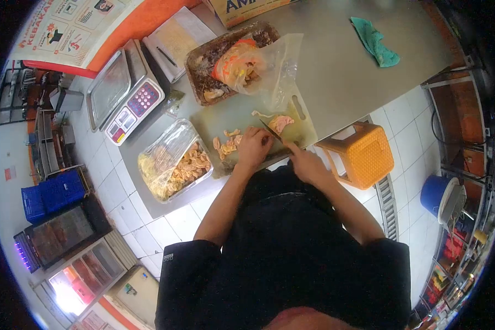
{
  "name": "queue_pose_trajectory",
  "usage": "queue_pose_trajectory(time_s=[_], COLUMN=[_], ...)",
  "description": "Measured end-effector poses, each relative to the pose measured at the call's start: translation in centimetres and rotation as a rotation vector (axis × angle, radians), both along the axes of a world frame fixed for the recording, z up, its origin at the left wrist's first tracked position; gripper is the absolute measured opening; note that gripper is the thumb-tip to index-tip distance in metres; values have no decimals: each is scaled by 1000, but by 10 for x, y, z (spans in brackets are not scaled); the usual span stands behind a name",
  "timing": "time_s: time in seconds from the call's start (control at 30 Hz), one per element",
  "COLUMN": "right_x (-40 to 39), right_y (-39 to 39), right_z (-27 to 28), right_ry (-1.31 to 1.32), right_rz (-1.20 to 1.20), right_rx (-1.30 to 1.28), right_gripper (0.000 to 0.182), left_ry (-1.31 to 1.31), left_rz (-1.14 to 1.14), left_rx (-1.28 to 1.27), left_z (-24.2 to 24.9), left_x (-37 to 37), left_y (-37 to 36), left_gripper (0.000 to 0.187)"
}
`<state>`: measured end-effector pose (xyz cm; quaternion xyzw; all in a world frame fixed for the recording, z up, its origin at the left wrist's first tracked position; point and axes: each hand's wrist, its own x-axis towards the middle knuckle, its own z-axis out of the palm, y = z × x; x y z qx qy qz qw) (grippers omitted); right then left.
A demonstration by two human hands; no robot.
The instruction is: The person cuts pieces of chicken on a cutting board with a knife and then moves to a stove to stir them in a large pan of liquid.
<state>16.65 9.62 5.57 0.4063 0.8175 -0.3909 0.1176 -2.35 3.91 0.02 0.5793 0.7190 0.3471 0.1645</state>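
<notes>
A knife point(270, 130) is in my right hand point(298, 154), its fingers closed round the handle and its blade slanting up and left. The blade lies beside a piece of raw meat point(281, 124) on the cutting board point(206, 118). My left hand point(254, 146) rests on the board left of the blade, its fingers curled; whatever lies under them is too small to make out. Several cut meat pieces point(227, 144) lie on the board further left. A clear plastic container point(209, 169), partly covered with film, holds many more pieces.
Behind the board is a dirty metal tray point(199, 71) with a plastic bag point(283, 60) on it. A scale point(135, 107), papers point(190, 33) and a green cloth point(375, 42) are on the table. An orange stool point(371, 155) stands at the right near edge.
</notes>
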Motion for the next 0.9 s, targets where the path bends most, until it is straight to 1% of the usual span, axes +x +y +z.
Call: queue_pose_trajectory(time_s=[0.03,0.1,0.13,0.17,0.2,0.23,0.27,0.3,0.33,0.37,0.4,0.43,0.47,0.5,0.57,0.6,0.63,0.67,0.7,0.8,0.83,0.87,0.9], right_x=[14,41,50,57,61,59,54,52,52,52,48,49,51,52,51,47,42,35,30,25,26,31,32], right_y=[-3,-4,1,5,7,9,11,12,11,10,10,9,8,7,4,4,3,0,-2,2,4,4,2], right_z=[9,30,38,45,49,46,40,32,18,0,-3,-3,-2,1,2,7,11,16,20,15,9,1,0], right_ry=[0,-167,-168,-142,-115,-114,-25,63,63,132,202,202,166,130,164,200,203,130,57,14,15,74,131], right_rz=[2,16,17,10,0,-5,-99,-189,-188,-193,-198,-196,-266,-339,-348,-362,-366,-266,-166,-236,-229,-253,-280], right_rx=[3,-95,-92,-141,-189,-185,-162,-142,-140,-82,-21,-19,-2,13,3,-4,-7,-20,-32,-8,-5,23,48], right_gripper=[49,51,51,51,50,50,50,50,50,49,49,49,48,48,47,47,47,47,47,47,47,47,48], left_ry=[3,2,12,26,28,-12,-54,-56,11,80,82,80,76,74,45,50,-39,-131,-131,-56,-40,-25,-27], left_rz=[27,54,23,-11,-15,32,80,78,106,133,135,59,-18,-18,-107,-108,-68,-28,-32,-40,-33,-27,-25], left_rx=[-33,-61,-130,-199,-196,-204,-213,-214,-103,7,10,-105,-219,-218,-250,-250,-341,-433,-437,-396,-448,-504,-509], left_z=[5,9,10,11,18,26,31,26,20,15,16,17,18,14,7,14,21,26,22,18,21,23,25], left_x=[-1,-5,-10,-13,-13,-14,-13,-10,-4,-3,-5,-5,-5,-7,-17,-20,-21,-21,-23,-28,-28,-28,-26], left_y=[-2,-4,-7,-8,-4,2,7,15,27,34,39,42,46,47,43,43,40,37,32,25,23,19,14], left_gripper=[8,8,11,13,13,16,18,18,19,20,20,21,22,22,21,21,21,22,22,23,25,27,27])
